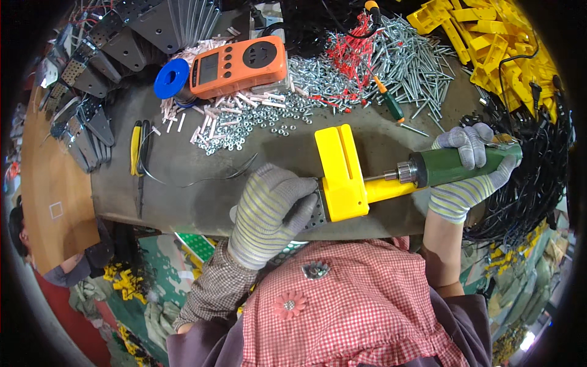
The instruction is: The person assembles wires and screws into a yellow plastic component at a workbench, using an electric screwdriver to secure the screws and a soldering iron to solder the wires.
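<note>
My left hand (269, 211), in a striped grey glove, grips a perforated metal bracket (315, 214) with a yellow plastic part (342, 174) fitted on it, at the front edge of the workbench (183, 165). My right hand (468, 174), gloved the same way, is closed around a green electric screwdriver (455, 165). Its chuck and bit (391, 176) point left and meet the side of the yellow part.
Behind lie piles of screws (397, 61), nuts (244, 125) and white plugs, an orange meter (238, 66), a blue tape roll (171, 78), a small green screwdriver (391, 104) and yellow-handled pliers (139, 150). Metal brackets (92, 73) are stacked left, yellow parts (483, 37) and black cables (538, 159) right. Another person (36, 257) sits lower left.
</note>
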`<state>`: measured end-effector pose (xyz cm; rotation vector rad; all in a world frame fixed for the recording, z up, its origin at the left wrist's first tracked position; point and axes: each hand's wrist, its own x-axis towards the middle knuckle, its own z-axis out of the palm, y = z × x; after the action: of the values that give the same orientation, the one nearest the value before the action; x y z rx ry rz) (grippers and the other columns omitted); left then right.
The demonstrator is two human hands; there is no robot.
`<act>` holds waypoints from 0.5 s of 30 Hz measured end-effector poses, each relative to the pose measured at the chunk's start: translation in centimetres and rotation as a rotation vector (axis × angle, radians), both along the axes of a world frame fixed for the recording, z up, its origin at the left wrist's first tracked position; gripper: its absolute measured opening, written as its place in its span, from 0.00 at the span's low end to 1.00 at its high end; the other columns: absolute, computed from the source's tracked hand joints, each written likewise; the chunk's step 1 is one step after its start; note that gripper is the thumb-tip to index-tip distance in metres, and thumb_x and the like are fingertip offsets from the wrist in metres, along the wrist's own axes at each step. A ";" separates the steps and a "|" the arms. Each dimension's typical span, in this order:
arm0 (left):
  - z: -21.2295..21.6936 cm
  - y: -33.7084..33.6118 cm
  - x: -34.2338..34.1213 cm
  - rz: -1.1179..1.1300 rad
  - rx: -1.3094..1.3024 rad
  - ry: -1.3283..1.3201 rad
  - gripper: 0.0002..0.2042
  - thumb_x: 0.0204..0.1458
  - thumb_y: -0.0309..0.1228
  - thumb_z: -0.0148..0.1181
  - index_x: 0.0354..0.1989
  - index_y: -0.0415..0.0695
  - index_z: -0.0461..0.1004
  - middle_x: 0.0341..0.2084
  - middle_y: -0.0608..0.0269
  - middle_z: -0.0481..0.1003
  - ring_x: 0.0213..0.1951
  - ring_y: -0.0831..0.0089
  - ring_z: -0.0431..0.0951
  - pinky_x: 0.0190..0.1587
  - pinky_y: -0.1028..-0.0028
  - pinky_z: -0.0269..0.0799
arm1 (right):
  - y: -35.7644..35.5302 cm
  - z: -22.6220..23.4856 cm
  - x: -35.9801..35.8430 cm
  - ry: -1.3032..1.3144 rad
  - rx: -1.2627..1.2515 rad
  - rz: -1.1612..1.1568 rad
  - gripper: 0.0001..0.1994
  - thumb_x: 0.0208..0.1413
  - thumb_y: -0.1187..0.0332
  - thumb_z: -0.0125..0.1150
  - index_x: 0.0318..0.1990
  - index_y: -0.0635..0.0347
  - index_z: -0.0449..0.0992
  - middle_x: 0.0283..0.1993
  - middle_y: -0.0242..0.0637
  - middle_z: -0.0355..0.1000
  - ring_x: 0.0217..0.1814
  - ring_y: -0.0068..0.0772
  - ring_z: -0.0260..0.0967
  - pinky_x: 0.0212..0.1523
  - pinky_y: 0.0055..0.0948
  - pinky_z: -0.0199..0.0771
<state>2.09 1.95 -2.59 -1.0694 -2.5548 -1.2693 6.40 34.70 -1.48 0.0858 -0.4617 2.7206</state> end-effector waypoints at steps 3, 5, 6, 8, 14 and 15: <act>-0.2 0.2 -0.2 -0.025 0.010 0.027 0.15 0.45 0.25 0.75 0.43 0.45 0.82 0.34 0.58 0.77 0.37 0.53 0.79 0.45 0.56 0.75 | -0.1 0.2 0.0 0.001 0.000 0.004 0.31 0.59 0.34 0.68 0.46 0.56 0.77 0.21 0.19 0.54 0.24 0.21 0.56 0.56 0.35 0.76; -0.1 0.5 0.0 -0.006 -0.023 0.086 0.14 0.45 0.25 0.73 0.42 0.44 0.81 0.34 0.57 0.77 0.36 0.53 0.79 0.43 0.54 0.75 | -0.1 -0.1 0.1 -0.002 0.011 -0.003 0.31 0.59 0.34 0.68 0.46 0.56 0.77 0.21 0.18 0.55 0.24 0.20 0.57 0.55 0.34 0.76; -0.1 0.7 0.1 -0.006 -0.023 0.085 0.14 0.45 0.25 0.73 0.42 0.44 0.81 0.34 0.57 0.77 0.36 0.53 0.79 0.43 0.54 0.75 | -0.1 -0.4 0.1 -0.004 0.022 -0.009 0.31 0.59 0.33 0.68 0.46 0.56 0.78 0.22 0.18 0.56 0.24 0.20 0.58 0.54 0.34 0.75; 0.2 0.8 0.4 0.020 -0.083 0.099 0.12 0.48 0.22 0.72 0.42 0.45 0.82 0.36 0.58 0.79 0.39 0.54 0.80 0.48 0.58 0.77 | 0.1 -0.6 -0.1 0.039 0.053 0.017 0.31 0.59 0.33 0.68 0.47 0.56 0.78 0.22 0.18 0.57 0.24 0.19 0.58 0.52 0.33 0.74; 0.2 0.8 0.5 0.007 -0.105 0.114 0.12 0.48 0.22 0.72 0.42 0.45 0.82 0.37 0.58 0.80 0.40 0.53 0.80 0.50 0.58 0.77 | -0.2 -1.0 0.2 0.087 0.037 -0.015 0.33 0.58 0.32 0.68 0.48 0.56 0.78 0.22 0.17 0.60 0.24 0.19 0.58 0.48 0.30 0.71; 0.3 0.9 0.6 0.005 -0.108 0.117 0.12 0.48 0.22 0.72 0.42 0.45 0.82 0.37 0.58 0.80 0.40 0.53 0.80 0.50 0.58 0.77 | -0.2 -1.0 0.3 0.075 0.022 -0.029 0.33 0.58 0.32 0.68 0.47 0.56 0.78 0.22 0.17 0.60 0.24 0.20 0.58 0.49 0.30 0.71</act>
<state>2.69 2.83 -2.27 -1.1199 -2.5611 -1.0455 6.72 34.50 -2.47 0.1846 -0.4677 2.6738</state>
